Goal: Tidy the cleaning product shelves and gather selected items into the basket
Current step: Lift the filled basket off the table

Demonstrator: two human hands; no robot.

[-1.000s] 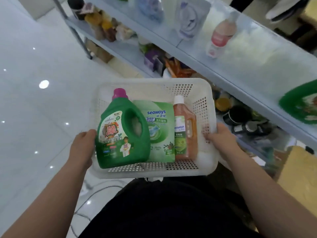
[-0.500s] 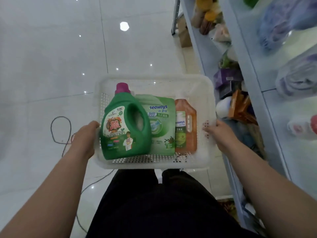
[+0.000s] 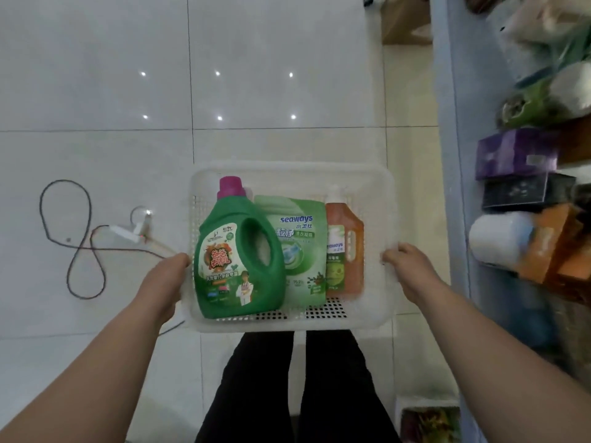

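Note:
I carry a white perforated plastic basket [image 3: 289,174] in front of my legs. My left hand [image 3: 164,282] grips its left rim and my right hand [image 3: 411,271] grips its right rim. Inside lie a green detergent jug with a pink cap [image 3: 238,254], a green Seaways refill pouch [image 3: 302,247] in the middle, and an orange-brown bottle with a white cap [image 3: 347,247] on the right.
A grey-blue shelf unit [image 3: 454,155] runs along the right, with purple and black boxes [image 3: 518,155], a white roll [image 3: 499,243] and orange packs [image 3: 556,247]. A dark cable with a white plug [image 3: 128,233] loops on the tiled floor at left. A cardboard box [image 3: 404,20] stands beyond the basket.
The view has swung left and down, away from the shelves toward the floor. The basket stays held in both hands with the same three items inside.

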